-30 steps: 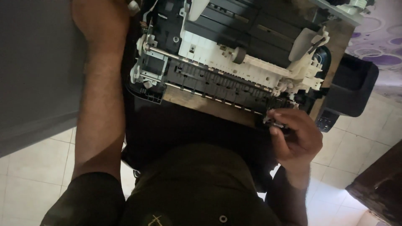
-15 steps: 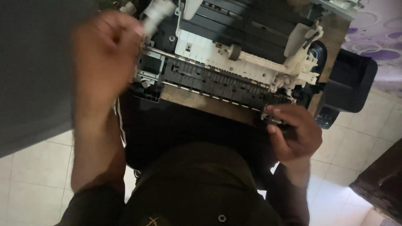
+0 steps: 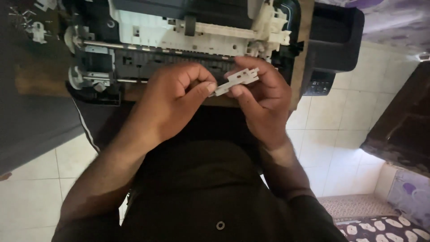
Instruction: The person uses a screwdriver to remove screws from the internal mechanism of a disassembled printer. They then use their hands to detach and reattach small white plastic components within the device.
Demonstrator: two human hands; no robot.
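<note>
Under you lies a floor of pale cream tiles (image 3: 331, 148) with thin darker joints, dim and evenly lit. To your right stands a piece of dark brown wooden furniture (image 3: 401, 130), its edge slanting across the tiles. At the lower right you see a patterned mat (image 3: 385, 226) with pale ovals on dark, beside a lilac cloth (image 3: 410, 197). At the top right, a purple-printed fabric (image 3: 394, 22) covers the corner. A grey surface (image 3: 27, 121) fills your left side

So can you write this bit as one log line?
left hand + right hand: pinch small white plastic part | behind: opened printer
</note>
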